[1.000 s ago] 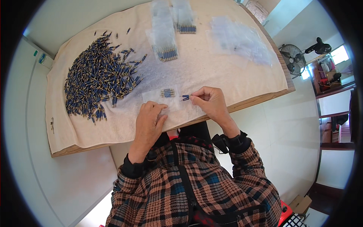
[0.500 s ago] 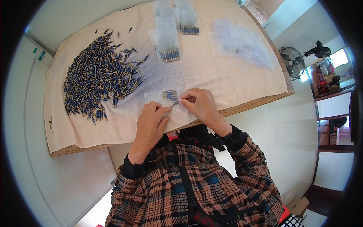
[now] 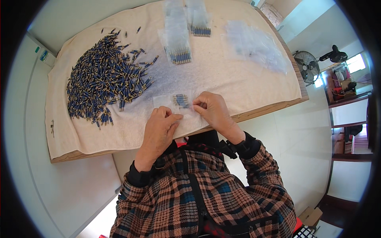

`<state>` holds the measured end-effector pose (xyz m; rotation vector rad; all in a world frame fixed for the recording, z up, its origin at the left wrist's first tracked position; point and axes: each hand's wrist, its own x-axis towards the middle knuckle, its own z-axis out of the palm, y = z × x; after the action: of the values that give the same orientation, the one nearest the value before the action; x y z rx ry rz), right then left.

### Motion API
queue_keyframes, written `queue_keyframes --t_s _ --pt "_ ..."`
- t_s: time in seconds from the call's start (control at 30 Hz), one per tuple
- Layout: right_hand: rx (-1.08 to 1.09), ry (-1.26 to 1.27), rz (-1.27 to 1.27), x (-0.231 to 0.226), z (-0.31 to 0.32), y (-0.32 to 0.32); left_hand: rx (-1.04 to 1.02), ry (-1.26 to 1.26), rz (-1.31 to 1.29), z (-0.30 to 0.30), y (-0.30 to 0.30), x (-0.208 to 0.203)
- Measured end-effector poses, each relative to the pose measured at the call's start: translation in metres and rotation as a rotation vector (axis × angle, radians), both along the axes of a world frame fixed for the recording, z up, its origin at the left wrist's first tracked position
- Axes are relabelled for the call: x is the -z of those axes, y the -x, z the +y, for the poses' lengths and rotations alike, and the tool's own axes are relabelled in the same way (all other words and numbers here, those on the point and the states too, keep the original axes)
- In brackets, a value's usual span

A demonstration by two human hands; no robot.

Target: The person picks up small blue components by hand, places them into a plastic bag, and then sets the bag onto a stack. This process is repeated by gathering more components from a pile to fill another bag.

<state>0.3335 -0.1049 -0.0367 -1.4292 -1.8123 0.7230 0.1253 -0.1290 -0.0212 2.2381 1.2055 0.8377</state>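
A clear plastic bag [image 3: 162, 102] lies flat near the table's front edge. Inside it shows a short row of small dark-blue cylinders with brass-coloured ends [image 3: 180, 99]. My right hand [image 3: 214, 112] pinches the bag's right edge between thumb and forefinger. At the bag's near side, my left hand [image 3: 158, 129] is closed, its thumb and forefinger tips together on the plastic just below the row. Left of my hands spreads a big heap of the same blue cylinders [image 3: 105, 79].
Filled clear bags [image 3: 174, 33] are stacked at the back middle, with a second stack [image 3: 198, 18] beside them. Loose flat plastic bags [image 3: 256, 45] lie at the back right. A cream towel [image 3: 238, 87] covers the wooden table. A fan [image 3: 307, 66] stands beyond the right edge.
The slanted cylinder by my left fingertips now lies level with the row in the bag. My left fingertips have shifted slightly right; my right hand keeps its pinch.
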Motion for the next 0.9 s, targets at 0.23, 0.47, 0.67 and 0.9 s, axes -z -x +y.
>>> queue_keyframes --t_s 0.23,0.47,0.67,0.9 --pt "0.078 -0.095 -0.109 -0.003 -0.003 0.010 0.001 0.026 0.026 -0.001 0.001 0.001" --pt "0.063 -0.164 -0.217 -0.009 0.000 0.012 0.009 0.024 0.023 0.000 0.002 0.001" --pt "-0.023 -0.132 -0.169 -0.006 0.007 0.008 -0.015 0.038 0.008 0.000 0.003 0.002" --pt "-0.107 0.006 -0.034 -0.027 0.010 -0.004 0.025 -0.034 -0.090 -0.001 0.005 0.004"
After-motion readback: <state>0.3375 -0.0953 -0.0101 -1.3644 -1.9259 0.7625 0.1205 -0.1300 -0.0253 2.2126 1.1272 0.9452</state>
